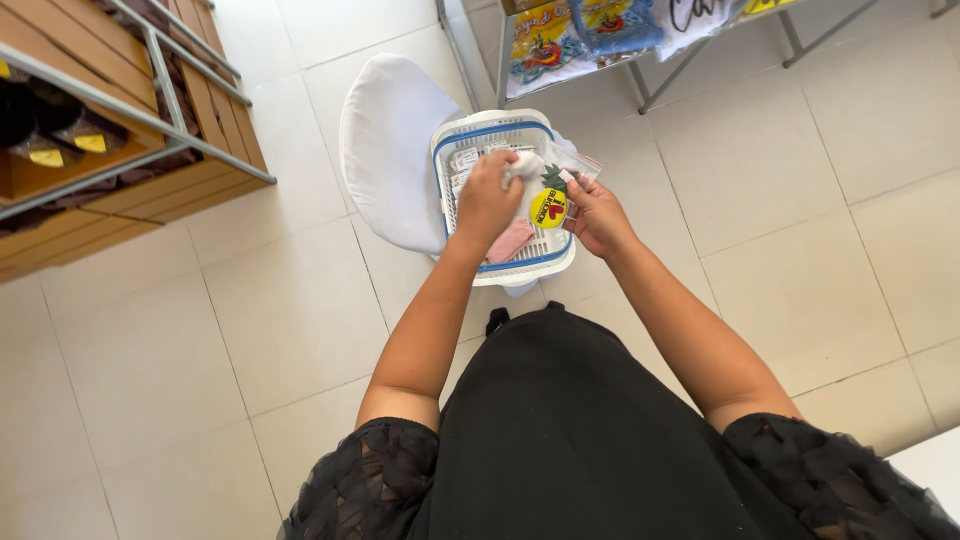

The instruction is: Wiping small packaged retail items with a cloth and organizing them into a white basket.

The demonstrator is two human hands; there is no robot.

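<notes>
A white plastic basket [462, 140] with a blue rim sits on a white chair [390, 150] in front of me. My left hand [487, 195] is closed around a small white bundle [525, 163] over the basket. My right hand [597, 215] pinches the edge of a clear plastic packet [560, 185] with a yellow pineapple-shaped label, held above the basket's right side. A pink flat item [512, 242] lies in the basket under my left wrist. Other packets in the basket are partly hidden by my hands.
A wooden shelf unit with a metal frame [150, 120] stands at the left, holding dark packets. A metal rack [640, 60] with colourful snack bags stands at the top. The floor [780, 200] is pale tile. A white surface edge [930, 470] shows at the lower right.
</notes>
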